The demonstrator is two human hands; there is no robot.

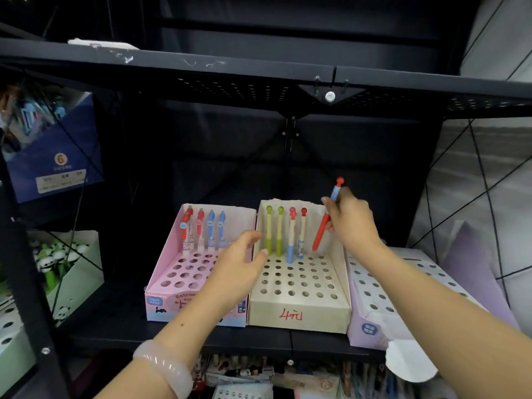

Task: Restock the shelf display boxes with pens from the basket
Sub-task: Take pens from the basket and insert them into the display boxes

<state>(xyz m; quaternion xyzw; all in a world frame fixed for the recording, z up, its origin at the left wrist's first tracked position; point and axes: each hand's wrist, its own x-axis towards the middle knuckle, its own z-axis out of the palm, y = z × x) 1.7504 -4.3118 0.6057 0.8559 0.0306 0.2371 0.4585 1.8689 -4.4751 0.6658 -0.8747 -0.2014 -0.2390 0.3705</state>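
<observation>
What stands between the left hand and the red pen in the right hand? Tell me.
Head view: four pens standing in the cream box's back row, between left hand and red pen in right hand.

Dim black metal shelving [218, 69] with perforated shelves, cross-braced wires, pale grey wall [489, 30] behind.

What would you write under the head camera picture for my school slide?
A right hand lowers a red pen into the cream display box while the left hand steadies its edge.

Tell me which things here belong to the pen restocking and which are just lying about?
Job: right hand holding red pen; left hand steadying cream display box; pink display box.
Lying about: blue box, panda box, lilac box.
</observation>
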